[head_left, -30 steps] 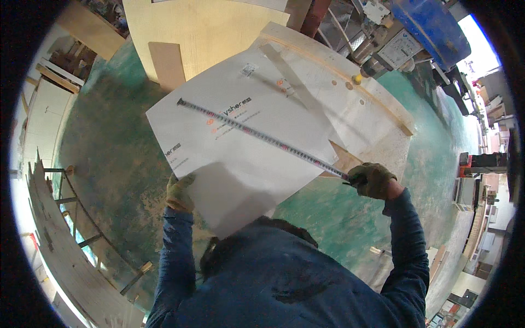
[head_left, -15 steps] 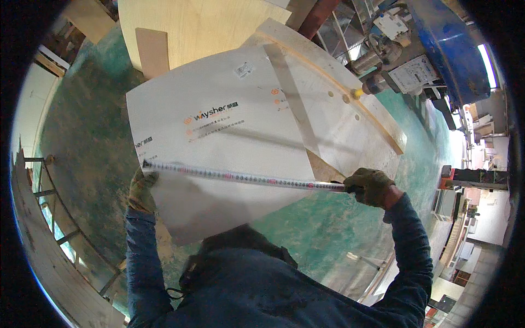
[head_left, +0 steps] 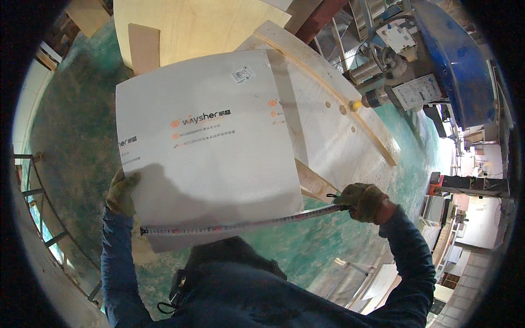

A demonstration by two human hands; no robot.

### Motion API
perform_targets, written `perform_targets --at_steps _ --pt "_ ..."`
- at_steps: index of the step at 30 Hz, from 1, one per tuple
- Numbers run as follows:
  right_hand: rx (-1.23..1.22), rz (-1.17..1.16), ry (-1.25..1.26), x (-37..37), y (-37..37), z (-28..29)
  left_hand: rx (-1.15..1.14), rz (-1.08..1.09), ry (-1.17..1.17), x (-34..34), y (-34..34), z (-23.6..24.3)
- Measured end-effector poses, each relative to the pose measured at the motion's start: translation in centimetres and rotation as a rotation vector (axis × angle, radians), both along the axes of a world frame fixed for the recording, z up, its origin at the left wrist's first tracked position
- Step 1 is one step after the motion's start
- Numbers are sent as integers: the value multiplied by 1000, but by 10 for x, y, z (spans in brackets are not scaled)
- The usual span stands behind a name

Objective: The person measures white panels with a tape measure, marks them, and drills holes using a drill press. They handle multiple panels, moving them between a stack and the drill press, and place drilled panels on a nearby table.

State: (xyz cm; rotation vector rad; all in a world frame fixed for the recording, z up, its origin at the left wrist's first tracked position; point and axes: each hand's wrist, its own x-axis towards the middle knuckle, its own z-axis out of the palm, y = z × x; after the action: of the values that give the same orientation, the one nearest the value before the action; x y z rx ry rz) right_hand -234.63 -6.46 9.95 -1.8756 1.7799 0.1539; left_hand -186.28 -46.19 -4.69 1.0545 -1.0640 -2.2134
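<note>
A large white-faced panel with printed markings and a small label slopes in front of me. My left hand, in a worn work glove, is closed on the panel's left edge, thumb over its face. Beyond the right edge my gloved right hand grips a tape measure, whose case is mostly hidden in the fingers. Its drawn-out blade curves across the lower part of the panel. The free end of the blade lies below my left hand, apart from it.
A long board with holes and a wooden edge strip leans behind the panel. Pale yellow sheets and a brown offcut stand farther back. At the upper right are a blue drum-like body and machinery. Green floor surrounds this.
The tape blade has dropped toward the panel's lower edge, bowed, and its end has left my left hand. The left hand has shifted left and down with the panel's edge. The right hand has lowered slightly.
</note>
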Motion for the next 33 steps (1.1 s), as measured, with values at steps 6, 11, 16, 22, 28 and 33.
perform_targets --at_steps 6,11,16,22,28,33 --pt "57 90 90 8 -4 -32 -40 -9 -78 19 -8 -31" --pt "74 87 66 14 -6 -39 84 8 5 31 -13 -56" --pt "18 39 17 17 -8 -39 36 61 165 27 -3 -79" --pt "175 51 44 16 -15 -43 627 179 348 33 -20 -102" --pt "71 94 36 14 -15 -49 135 134 166 33 -12 -98" --pt "167 71 56 20 -24 -40 85 80 197 39 -15 -111"
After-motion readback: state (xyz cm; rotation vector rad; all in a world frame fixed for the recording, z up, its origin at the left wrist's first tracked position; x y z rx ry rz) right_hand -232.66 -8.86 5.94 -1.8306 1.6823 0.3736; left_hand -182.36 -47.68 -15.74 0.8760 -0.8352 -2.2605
